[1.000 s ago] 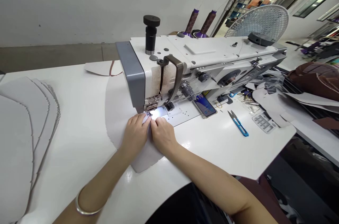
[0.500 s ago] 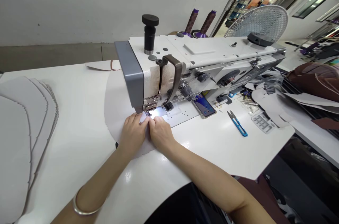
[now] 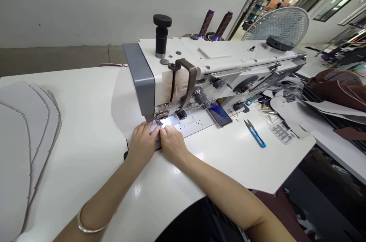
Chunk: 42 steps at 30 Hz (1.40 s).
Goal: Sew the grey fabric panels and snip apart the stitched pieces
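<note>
The left hand (image 3: 140, 143) and right hand (image 3: 172, 144) sit together mid-frame, fingers pressing a pale cut panel (image 3: 122, 104) that lies beneath them on the bench (image 3: 85, 131), right at the sewing machine's presser foot (image 3: 161, 113).

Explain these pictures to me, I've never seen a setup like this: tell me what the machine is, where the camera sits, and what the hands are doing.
This view comes from a camera worn on a person's head, looking forward and down, so the arms reach in from the bottom of the picture. The large white machine is an industrial sewing machine, set into a white table. The left hand and right hand rest on a pale sheet of material beside the presser foot, the small metal part under the machine's head, where a light shines. More pale cut pieces lie layered on the left. To the right lie blue-handled thread snips and a phone. Cones of thread stand behind the machine.
</note>
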Motion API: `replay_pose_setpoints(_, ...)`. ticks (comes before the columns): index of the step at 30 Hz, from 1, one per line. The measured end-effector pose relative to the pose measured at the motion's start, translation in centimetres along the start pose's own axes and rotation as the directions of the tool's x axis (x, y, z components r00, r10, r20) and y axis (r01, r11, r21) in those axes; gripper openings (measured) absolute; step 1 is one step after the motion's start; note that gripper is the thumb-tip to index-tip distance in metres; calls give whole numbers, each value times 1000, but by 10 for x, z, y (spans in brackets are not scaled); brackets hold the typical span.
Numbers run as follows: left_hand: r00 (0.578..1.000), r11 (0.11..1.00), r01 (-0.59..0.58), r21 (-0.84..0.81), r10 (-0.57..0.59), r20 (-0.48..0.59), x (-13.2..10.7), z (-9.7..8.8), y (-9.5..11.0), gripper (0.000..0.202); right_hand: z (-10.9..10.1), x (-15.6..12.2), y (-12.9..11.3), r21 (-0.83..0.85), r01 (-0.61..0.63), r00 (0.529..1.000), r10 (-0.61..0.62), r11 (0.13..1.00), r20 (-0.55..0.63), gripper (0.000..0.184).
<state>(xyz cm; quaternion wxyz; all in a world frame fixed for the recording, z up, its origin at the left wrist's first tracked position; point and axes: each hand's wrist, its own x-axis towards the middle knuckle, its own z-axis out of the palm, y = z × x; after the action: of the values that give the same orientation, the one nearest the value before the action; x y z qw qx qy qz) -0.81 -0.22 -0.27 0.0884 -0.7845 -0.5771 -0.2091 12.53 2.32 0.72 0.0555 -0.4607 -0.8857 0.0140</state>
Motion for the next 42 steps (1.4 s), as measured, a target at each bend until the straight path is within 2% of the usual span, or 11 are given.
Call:
replay_pose_setpoints(7,997,997,-59,54,61,-50,0,-2,6,25,0,1,3,10,5,999,-5,1000,-52,10)
replay_pose_setpoints(13,998,1000,-31,2,31,-57,0,7,-7,33,6,0,4,-3,-15,997,14,1000,-71,15)
replay_pose_setpoints(20,1000,999,4,-33,-5,-22,5,8,-20,40,7,0,3,-17,-48,997,47,999,-56,17)
replay_pose_setpoints(24,998,997,31,-67,-34,-48,6,11,-26,40,7,0,3,-10,-49,996,48,999,-71,16)
replay_pose_setpoints(31,991,995,26,-101,-39,-129,3,18,-25,34,8,-4,4,-9,-8,984,7,1000,-179,16)
replay_pose_setpoints(37,989,990,62,-128,-78,-123,1,15,-22,35,10,-5,4,62,57,959,-37,996,-283,25)
replay_pose_setpoints(42,990,984,79,-157,-96,-101,1,11,-22,34,12,-5,3,112,77,950,-39,991,-308,28)
